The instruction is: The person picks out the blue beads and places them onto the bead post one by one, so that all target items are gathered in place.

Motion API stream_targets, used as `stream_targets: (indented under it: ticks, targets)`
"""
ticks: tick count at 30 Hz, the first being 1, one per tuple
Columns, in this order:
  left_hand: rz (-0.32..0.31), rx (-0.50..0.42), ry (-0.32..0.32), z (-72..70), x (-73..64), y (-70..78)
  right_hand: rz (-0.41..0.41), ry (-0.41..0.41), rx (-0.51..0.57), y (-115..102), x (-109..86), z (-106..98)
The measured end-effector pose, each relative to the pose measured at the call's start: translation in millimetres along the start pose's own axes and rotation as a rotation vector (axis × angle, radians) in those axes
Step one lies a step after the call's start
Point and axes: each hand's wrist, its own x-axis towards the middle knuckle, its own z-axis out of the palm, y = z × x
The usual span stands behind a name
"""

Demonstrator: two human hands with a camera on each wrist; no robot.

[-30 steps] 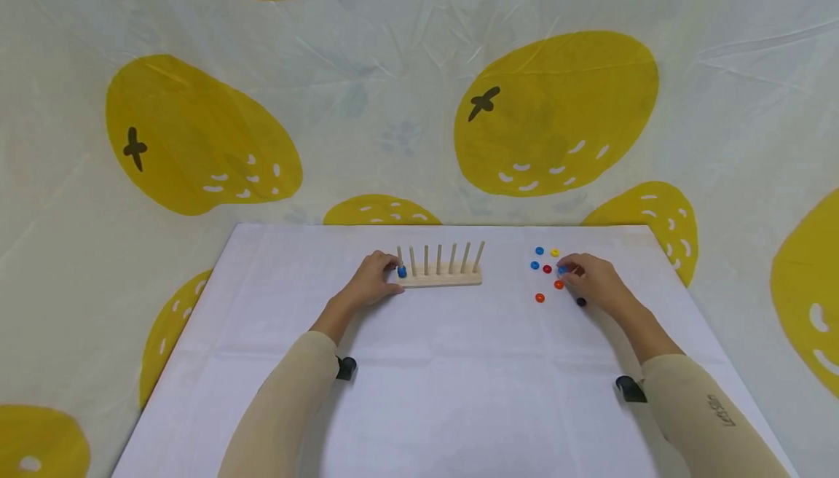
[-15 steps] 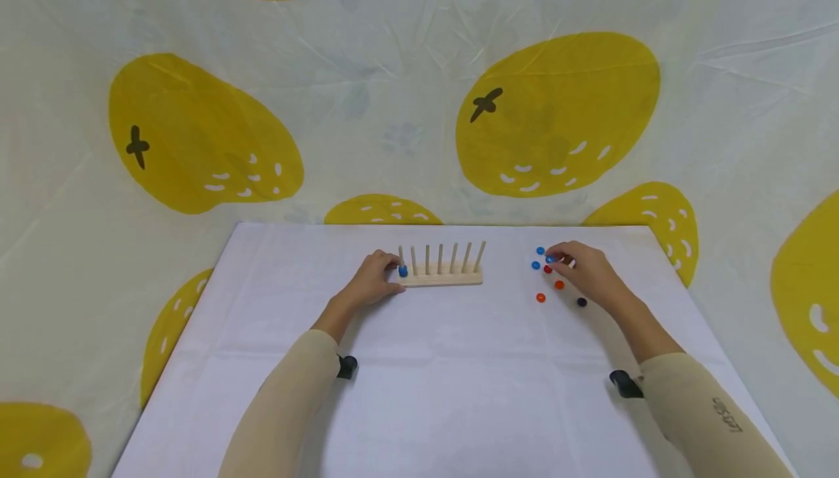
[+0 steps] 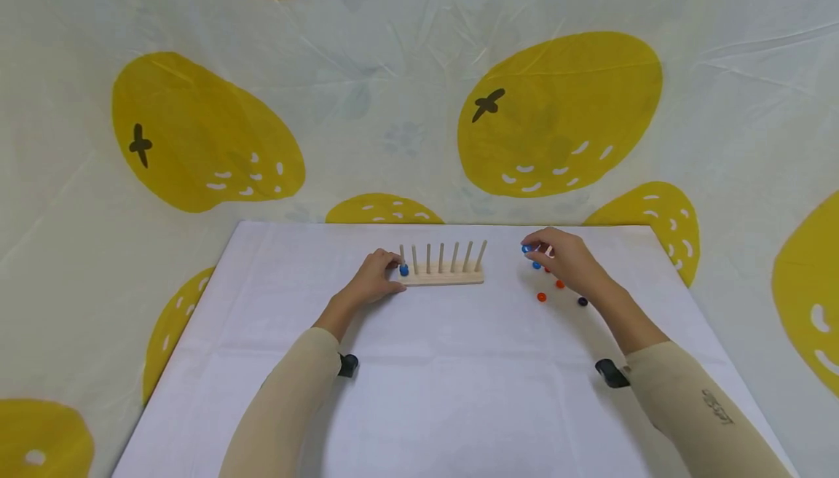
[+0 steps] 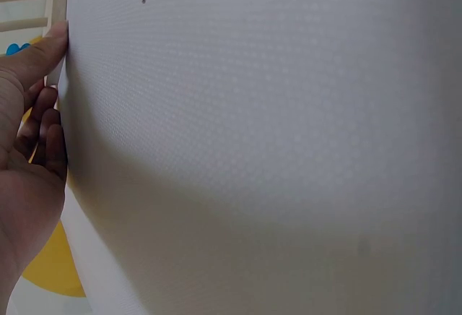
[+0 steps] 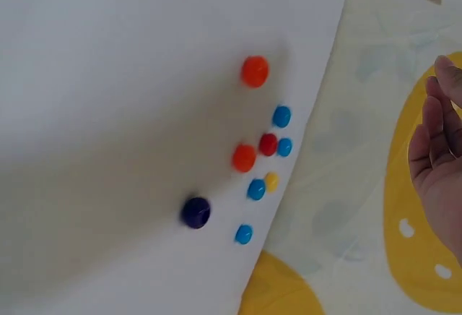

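Observation:
A wooden peg stand [image 3: 446, 279] with a row of upright pegs stands near the table's far edge. Blue ring beads [image 3: 403, 270] sit low on its leftmost peg. My left hand [image 3: 373, 279] holds the left end of the base, thumb [image 4: 43, 56] in front and fingers behind. Over on the right, my right hand [image 3: 565, 256] pinches a blue ring bead [image 3: 526, 249] at its fingertips, above the table; that bead cannot be made out in the right wrist view. Loose beads lie under and beside this hand, including a dark one [image 3: 583, 302].
In the right wrist view, two orange beads [image 5: 255, 71], a red bead [image 5: 268, 144], a yellow bead [image 5: 271, 181] and several blue beads [image 5: 281, 116] lie scattered on the white tabletop [image 3: 419, 390]. A fruit-print cloth [image 3: 393, 99] hangs behind the table.
My right hand has moved left and slightly away over the loose beads, carrying the blue bead at its fingertips. The left hand stays at the stand's left end.

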Motion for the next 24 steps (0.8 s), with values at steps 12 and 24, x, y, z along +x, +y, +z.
stream_targets:
  ticks: [12, 24]
  targets:
    - [0.001, 0.000, 0.000, -1.4, -2.1, 3.0, -0.210, 0.072, 0.102, -45, 30.1, 13]
    - [-0.002, 0.000, -0.002, -0.7, -0.5, 0.5, -0.211, 0.014, 0.153, -89, 61.3, 38]
